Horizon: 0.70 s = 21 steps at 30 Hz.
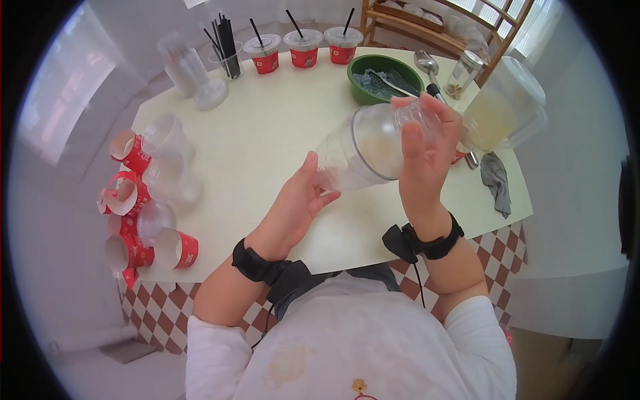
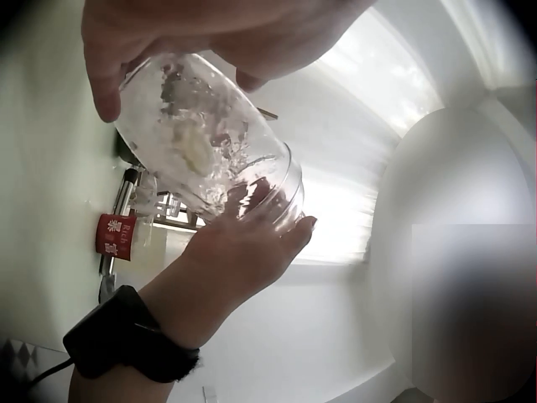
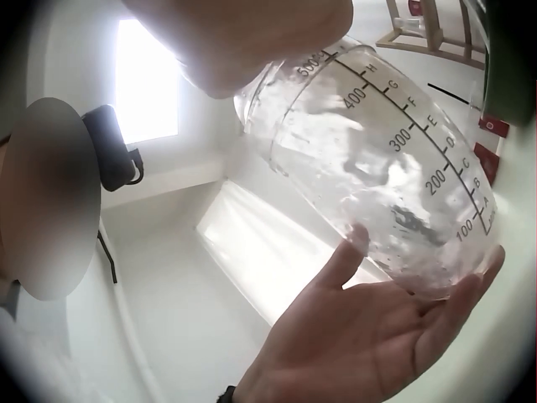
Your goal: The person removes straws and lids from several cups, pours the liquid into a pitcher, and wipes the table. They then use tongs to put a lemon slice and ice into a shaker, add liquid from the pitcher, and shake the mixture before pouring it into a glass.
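The pale bench (image 1: 233, 133) fills the middle of the frame in front of me. Toward the upper right stands a clear pitcher (image 1: 499, 117), with pale yellowish liquid in it. I've got the clear shaker (image 1: 370, 150) up near the centre of the frame, tilted well over, narrow base to the left and wider capped end to the right; black marks run up its side from 100 to 500, and clear chunks show inside.

Both my hands are grasping it. My left hand (image 1: 290, 210) cups the base between thumb and fingers, and my right hand (image 1: 427, 167) is wrapped about the capped end.

Upper right of centre sits a green bowl (image 1: 357, 91), something bluish and translucent in it. At the far left, clear cups (image 1: 170, 170) lie in a bunch beside red paper sleeves (image 1: 189, 250). Along the top edge, three lidded cups (image 1: 303, 50) with red bands stand in a row, each with a black straw. At upper right there's a glass jar (image 1: 463, 73), and a crumpled grey cloth (image 1: 495, 183) lies farther down, at right. More black straws (image 1: 227, 43) stand bundled at upper left.
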Available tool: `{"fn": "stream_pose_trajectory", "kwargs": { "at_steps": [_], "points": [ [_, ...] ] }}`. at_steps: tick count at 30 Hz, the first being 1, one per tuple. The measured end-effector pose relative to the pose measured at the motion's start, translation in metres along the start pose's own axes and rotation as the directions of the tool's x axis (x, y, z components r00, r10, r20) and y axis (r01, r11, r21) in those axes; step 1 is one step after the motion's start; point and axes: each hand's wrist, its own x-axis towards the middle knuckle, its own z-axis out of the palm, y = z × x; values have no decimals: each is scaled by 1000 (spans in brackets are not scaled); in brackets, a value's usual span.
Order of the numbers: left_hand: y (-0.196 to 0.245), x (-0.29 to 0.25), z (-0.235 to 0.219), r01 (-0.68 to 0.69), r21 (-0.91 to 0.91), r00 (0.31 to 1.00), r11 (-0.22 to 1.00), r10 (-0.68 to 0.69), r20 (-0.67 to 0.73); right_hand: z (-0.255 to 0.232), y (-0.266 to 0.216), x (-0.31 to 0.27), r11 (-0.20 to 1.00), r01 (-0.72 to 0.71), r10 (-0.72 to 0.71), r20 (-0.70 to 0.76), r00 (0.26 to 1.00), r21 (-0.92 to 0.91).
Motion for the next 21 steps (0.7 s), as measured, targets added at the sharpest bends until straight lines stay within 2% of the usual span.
{"fn": "stream_pose_trajectory", "kwargs": {
  "at_steps": [1, 2, 3, 4, 5, 6, 7, 8, 9, 10, 11, 12, 13, 16, 18, 19, 21],
  "points": [
    [0, 0, -2, 45, -12, 998, 999, -45, 45, 1, 1, 2, 996, -95, 95, -18, 995, -2],
    [0, -2, 0, -62, 30, 997, 998, 61, 46, 1, 0, 6, 983, -184, 184, -35, 982, -3],
    [0, -5, 4, -169, 70, 985, 983, 166, 53, -1, -9, 8, 995, -102, 103, -53, 993, 18],
    [7, -9, 13, -280, 111, 959, 953, 275, 65, -6, -25, 14, 991, 78, -69, -87, 994, 106],
    [15, -17, 21, -433, 135, 900, 891, 418, 127, -12, -39, 14, 947, 260, -237, -138, 962, 187],
    [23, -29, 31, -574, 150, 816, 805, 546, 191, -18, -50, -1, 913, 378, -320, -303, 898, 156],
    [29, -35, 35, -701, 155, 709, 696, 657, 257, -18, -51, -5, 872, 469, -403, -340, 850, 138],
    [30, -31, 34, -665, 134, 741, 734, 628, 238, -17, -52, -9, 824, 555, -483, -373, 792, 113],
    [29, -27, 30, -624, 111, 775, 774, 593, 218, -12, -48, -5, 777, 617, -567, -287, 772, 125],
    [26, -21, 25, -580, 88, 807, 810, 555, 201, -13, -40, 1, 824, 556, -544, -118, 830, 112],
    [19, -12, 15, -427, 53, 897, 903, 416, 152, -14, -31, 6, 863, 500, -504, 55, 862, 75],
    [8, 1, 0, -266, 12, 958, 964, 263, 110, -6, -9, 1, 930, 355, -363, 85, 928, 91],
    [7, 7, -6, -96, -34, 992, 995, 99, 77, 4, -2, -6, 990, 140, -141, 62, 988, 19],
    [-1, 11, -13, -78, 38, 994, 996, 75, 74, 2, 2, -10, 996, -21, 22, -9, 1000, 90],
    [15, -12, 10, -310, 102, 949, 945, 302, 91, -10, -20, 1, 952, 270, -269, -31, 963, 140],
    [22, -21, 20, -426, 134, 904, 895, 414, 107, -16, -34, 3, 870, 445, -437, -84, 895, 212],
    [18, -27, 29, -634, 37, 754, 772, 607, 253, -16, -40, -8, 628, 700, -595, -370, 713, 339]
  ]
}}
